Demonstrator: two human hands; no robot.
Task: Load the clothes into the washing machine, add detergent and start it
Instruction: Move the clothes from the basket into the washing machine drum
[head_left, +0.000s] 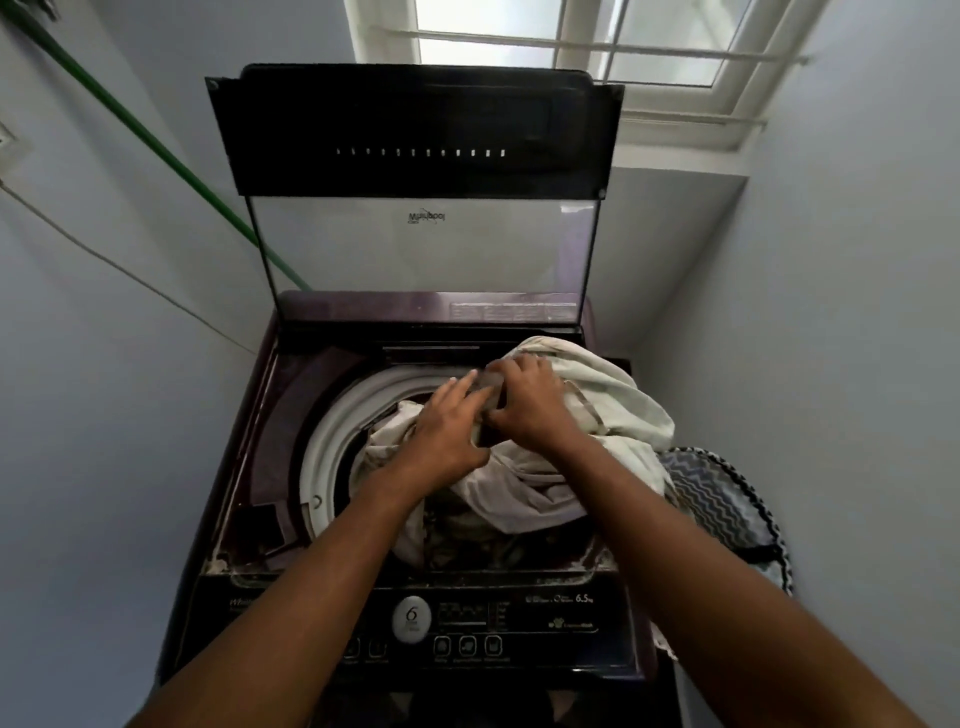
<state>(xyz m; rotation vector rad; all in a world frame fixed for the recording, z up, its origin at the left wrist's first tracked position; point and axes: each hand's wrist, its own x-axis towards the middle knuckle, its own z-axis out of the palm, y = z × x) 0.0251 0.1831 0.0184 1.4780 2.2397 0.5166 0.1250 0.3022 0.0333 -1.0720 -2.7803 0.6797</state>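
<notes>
A dark top-loading washing machine (249, 467) stands in front of me with its glass lid (421, 249) raised upright. A pale cream cloth (613, 395) bulges over the back right rim of the white drum ring (322, 447) and hangs down into the drum. More crumpled clothes (467, 545) lie lower in the drum. My left hand (447, 426) presses flat on the cloth near the drum's middle. My right hand (524, 400) grips a fold of the same cloth, fingers curled, touching the left hand. No detergent is in view.
The control panel (467, 623) with its buttons runs along the machine's near edge. A zigzag-patterned laundry basket (727, 509) stands at the machine's right side. Walls close in left and right, a green hose (156, 150) crosses the left wall, and a window (597, 47) is behind.
</notes>
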